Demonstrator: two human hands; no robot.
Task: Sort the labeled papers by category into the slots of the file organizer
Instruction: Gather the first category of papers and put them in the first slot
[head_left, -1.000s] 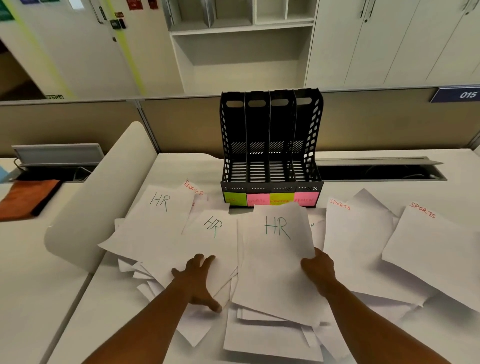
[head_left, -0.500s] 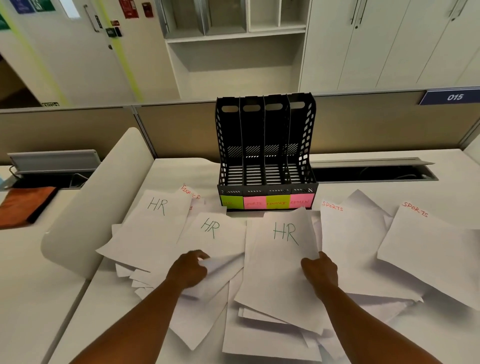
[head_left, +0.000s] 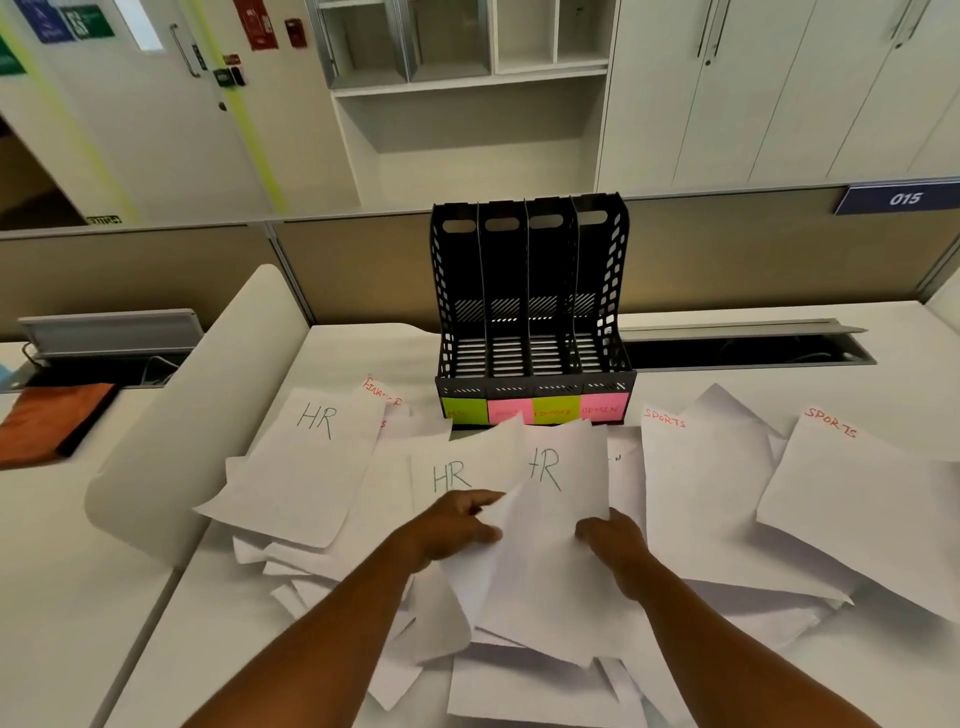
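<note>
Two HR sheets overlap at the middle of the desk (head_left: 363, 358), just in front of the black file organizer (head_left: 530, 312). The left hand (head_left: 457, 525) pinches the left HR sheet (head_left: 452, 475); the right hand (head_left: 613, 540) grips the right HR sheet (head_left: 550, 545) at its edge. More papers, some marked SPORTS (head_left: 701, 499), lie spread around

An office, beige cubicle partition (head_left: 208, 265) behind the white counter (head_left: 363, 353), tall white cabinets (head_left: 779, 88), numbered sign "015" (head_left: 905, 198)
</note>
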